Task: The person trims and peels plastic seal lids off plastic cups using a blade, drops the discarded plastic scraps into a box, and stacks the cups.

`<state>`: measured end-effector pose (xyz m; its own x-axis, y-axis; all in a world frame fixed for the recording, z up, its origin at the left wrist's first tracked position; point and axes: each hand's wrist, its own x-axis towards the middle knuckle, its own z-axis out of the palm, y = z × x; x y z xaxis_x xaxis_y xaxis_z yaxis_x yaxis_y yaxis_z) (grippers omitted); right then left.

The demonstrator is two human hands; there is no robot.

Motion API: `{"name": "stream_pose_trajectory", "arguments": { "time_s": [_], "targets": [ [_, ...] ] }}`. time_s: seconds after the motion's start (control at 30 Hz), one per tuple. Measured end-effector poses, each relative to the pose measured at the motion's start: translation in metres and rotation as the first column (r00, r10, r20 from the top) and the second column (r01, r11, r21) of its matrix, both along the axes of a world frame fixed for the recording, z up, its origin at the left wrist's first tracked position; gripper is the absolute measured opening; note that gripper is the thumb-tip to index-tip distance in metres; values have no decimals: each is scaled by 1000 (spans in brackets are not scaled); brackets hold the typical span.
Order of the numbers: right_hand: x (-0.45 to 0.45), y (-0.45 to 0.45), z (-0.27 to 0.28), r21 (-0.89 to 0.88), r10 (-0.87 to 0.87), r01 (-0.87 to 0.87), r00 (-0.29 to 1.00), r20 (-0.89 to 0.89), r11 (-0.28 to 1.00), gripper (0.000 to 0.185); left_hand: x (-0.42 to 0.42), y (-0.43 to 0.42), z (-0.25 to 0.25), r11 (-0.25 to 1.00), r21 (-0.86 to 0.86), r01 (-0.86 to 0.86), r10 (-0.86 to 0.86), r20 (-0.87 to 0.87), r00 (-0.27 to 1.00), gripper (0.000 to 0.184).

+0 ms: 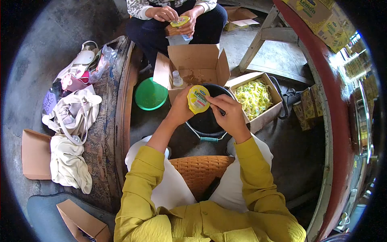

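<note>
My left hand (180,105) holds a cup with a yellow lemon-print lid (198,99), its top facing me. My right hand (229,113) is at the lid's right edge, fingers pinched round a small dark thing that I cannot make out. Below both hands stands a black bucket (206,126) with a wire handle. An open carton (201,76) behind it has a clear cup (177,78) inside. To the right, a second carton (264,121) is full of yellow-green printed strips (254,98).
Across from me a seated person's hands (173,18) hold a similar yellow-lidded cup. A green basin (150,94) lies left of the bucket. Bags (76,109) rest on the patterned bench at left. A wooden frame (278,34) and a red table edge (334,121) stand right.
</note>
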<state>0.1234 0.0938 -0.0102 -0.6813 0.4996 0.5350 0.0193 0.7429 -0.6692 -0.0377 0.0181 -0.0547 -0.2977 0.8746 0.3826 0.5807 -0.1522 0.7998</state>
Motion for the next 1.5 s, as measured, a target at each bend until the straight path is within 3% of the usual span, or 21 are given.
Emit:
{"name": "stream_pose_trajectory", "arguments": {
  "time_s": [0.27, 0.37, 0.67, 0.8, 0.97, 1.07, 1.37, 1.5],
  "targets": [
    [-2, -2, -2, 7, 32, -32, 999, -1, 999, 31, 3, -1, 11, 999, 42, 23, -19, -102, 995, 52],
    [-3, -2, -3, 6, 46, -46, 999, 2, 999, 32, 1, -1, 7, 999, -33, 34, -36, -49, 998, 54],
    [1, 3, -10, 115, 24, -39, 991, 132, 993, 32, -5, -1, -2, 1000, -29, -4, 3, -59, 998, 53],
    [8, 13, -8, 109, 14, -32, 987, 163, 994, 32, -10, -4, 6, 999, -11, -45, 45, -1, 999, 52],
    [11, 19, -5, 33, -13, 11, 998, 55, 999, 31, -10, -4, 2, 997, 12, -78, 76, 136, 988, 52],
    [8, 18, -4, 6, -40, 40, 998, 46, 999, 30, -8, 0, -16, 999, -30, -26, 37, 436, 899, 51],
    [6, 24, -11, 27, -65, 64, 997, 43, 998, 30, -2, 10, -48, 999, -23, 23, -15, 303, 953, 57],
    [1, 17, -13, -54, -93, 98, 993, 74, 994, 29, 7, 10, -42, 1000, -24, -8, 18, 427, 904, 61]
  ]
}}
